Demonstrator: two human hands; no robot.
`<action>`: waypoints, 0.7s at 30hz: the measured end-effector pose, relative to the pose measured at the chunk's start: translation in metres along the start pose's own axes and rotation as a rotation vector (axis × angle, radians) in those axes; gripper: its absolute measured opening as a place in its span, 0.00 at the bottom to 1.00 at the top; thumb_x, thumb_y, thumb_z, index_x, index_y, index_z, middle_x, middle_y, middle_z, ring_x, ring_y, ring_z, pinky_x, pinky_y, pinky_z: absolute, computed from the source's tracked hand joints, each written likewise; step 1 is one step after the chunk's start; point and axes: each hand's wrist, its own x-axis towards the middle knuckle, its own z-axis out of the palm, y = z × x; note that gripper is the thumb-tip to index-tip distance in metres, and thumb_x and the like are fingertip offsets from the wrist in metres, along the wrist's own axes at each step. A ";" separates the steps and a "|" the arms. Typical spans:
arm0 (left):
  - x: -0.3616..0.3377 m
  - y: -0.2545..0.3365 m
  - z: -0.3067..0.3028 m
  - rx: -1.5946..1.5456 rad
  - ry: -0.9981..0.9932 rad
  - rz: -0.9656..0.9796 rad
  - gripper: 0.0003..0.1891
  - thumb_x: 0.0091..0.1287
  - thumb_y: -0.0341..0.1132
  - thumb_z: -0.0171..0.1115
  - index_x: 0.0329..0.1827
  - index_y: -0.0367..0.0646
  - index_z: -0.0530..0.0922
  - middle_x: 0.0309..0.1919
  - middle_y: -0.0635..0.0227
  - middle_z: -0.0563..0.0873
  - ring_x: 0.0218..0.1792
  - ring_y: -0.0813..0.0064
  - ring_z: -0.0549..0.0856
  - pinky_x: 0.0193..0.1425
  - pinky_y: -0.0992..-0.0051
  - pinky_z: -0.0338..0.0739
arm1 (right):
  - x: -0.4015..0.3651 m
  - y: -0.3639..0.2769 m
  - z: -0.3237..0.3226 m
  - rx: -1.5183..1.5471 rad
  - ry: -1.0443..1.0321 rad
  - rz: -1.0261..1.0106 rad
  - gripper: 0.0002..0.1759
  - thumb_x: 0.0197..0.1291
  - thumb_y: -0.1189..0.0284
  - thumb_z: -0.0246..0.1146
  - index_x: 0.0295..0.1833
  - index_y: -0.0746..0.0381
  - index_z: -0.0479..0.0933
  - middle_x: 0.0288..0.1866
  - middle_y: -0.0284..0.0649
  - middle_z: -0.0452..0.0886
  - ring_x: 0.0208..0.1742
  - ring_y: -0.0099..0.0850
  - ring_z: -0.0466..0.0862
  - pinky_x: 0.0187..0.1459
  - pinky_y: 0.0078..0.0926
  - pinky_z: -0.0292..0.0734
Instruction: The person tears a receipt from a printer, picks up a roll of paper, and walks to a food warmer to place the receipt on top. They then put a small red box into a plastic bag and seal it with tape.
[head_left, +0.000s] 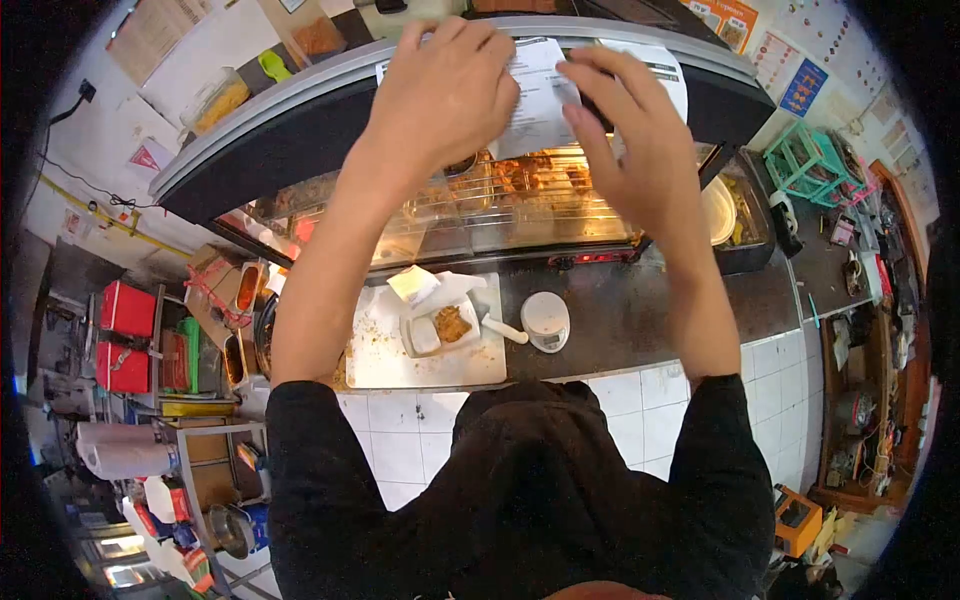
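Both hands are raised at the top edge of a lit glass food case [590,225]. My left hand [440,95] has its fingers curled over the edge, beside a printed paper sheet [537,95]; what they hold, if anything, is hidden. My right hand [635,130] is at the sheet's right side, thumb and fingers apart, fingertips near the paper. Below, on a white cutting board [380,355], an open box [424,336] holds a piece of fried food [452,324]. A white-handled knife [505,329] lies at the box's right.
A round white scale [545,321] stands on the dark counter [620,310], right of the board. Green baskets [805,160] sit at the right. Red boxes [125,308] are at the left. A tub with a yellow filling [220,105] stands behind the case.
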 end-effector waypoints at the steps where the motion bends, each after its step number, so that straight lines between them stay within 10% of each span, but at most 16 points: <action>1: -0.002 0.000 0.002 0.054 0.065 0.019 0.12 0.67 0.35 0.56 0.47 0.41 0.83 0.49 0.62 0.83 0.54 0.61 0.81 0.62 0.60 0.69 | -0.004 -0.013 -0.002 0.040 0.019 -0.001 0.21 0.55 0.78 0.69 0.57 0.61 0.81 0.57 0.45 0.81 0.55 0.47 0.82 0.56 0.42 0.79; 6: -0.009 0.005 0.012 0.137 0.250 0.009 0.10 0.68 0.37 0.57 0.37 0.41 0.83 0.40 0.63 0.84 0.46 0.63 0.81 0.56 0.61 0.70 | -0.081 -0.077 0.007 0.392 -0.049 0.147 0.15 0.56 0.82 0.66 0.51 0.65 0.82 0.52 0.47 0.84 0.48 0.43 0.85 0.50 0.37 0.81; 7: -0.007 0.016 -0.011 0.035 0.026 -0.097 0.18 0.71 0.38 0.57 0.56 0.34 0.78 0.51 0.49 0.80 0.57 0.53 0.78 0.61 0.53 0.68 | -0.102 -0.084 0.020 0.471 -0.081 0.190 0.14 0.59 0.84 0.63 0.51 0.67 0.82 0.52 0.48 0.84 0.48 0.39 0.86 0.50 0.33 0.81; 11: -0.035 0.016 -0.031 -0.060 0.292 -0.183 0.30 0.71 0.49 0.59 0.72 0.42 0.71 0.64 0.51 0.78 0.62 0.53 0.77 0.68 0.51 0.64 | -0.231 -0.090 0.122 0.692 -0.354 0.861 0.12 0.65 0.76 0.63 0.52 0.69 0.80 0.46 0.49 0.84 0.42 0.36 0.88 0.43 0.28 0.80; 14: -0.099 0.017 -0.043 -0.318 0.567 -0.286 0.08 0.67 0.33 0.59 0.37 0.39 0.82 0.39 0.61 0.84 0.41 0.63 0.81 0.55 0.60 0.71 | -0.329 -0.089 0.179 0.573 -0.634 1.038 0.14 0.64 0.68 0.65 0.49 0.67 0.81 0.41 0.52 0.87 0.43 0.42 0.88 0.45 0.37 0.81; 15: -0.124 0.014 -0.037 -0.343 0.664 -0.315 0.07 0.71 0.32 0.58 0.40 0.38 0.81 0.39 0.64 0.83 0.40 0.69 0.80 0.50 0.67 0.72 | -0.347 -0.092 0.193 0.560 -0.633 1.040 0.15 0.64 0.68 0.65 0.49 0.67 0.81 0.42 0.53 0.87 0.44 0.44 0.88 0.45 0.38 0.81; 18: -0.231 0.026 0.002 -0.499 0.766 -0.724 0.08 0.74 0.33 0.59 0.39 0.36 0.79 0.35 0.68 0.81 0.38 0.77 0.77 0.44 0.76 0.73 | -0.369 -0.098 0.225 0.521 -0.606 1.092 0.16 0.63 0.66 0.65 0.47 0.68 0.82 0.43 0.54 0.87 0.46 0.49 0.87 0.48 0.40 0.81; 21: -0.340 0.036 0.051 -0.763 0.386 -1.512 0.15 0.75 0.41 0.59 0.33 0.39 0.78 0.27 0.71 0.78 0.32 0.79 0.74 0.39 0.74 0.71 | -0.348 -0.105 0.242 0.427 -0.632 1.189 0.18 0.64 0.62 0.63 0.48 0.68 0.81 0.45 0.55 0.87 0.51 0.52 0.86 0.53 0.43 0.80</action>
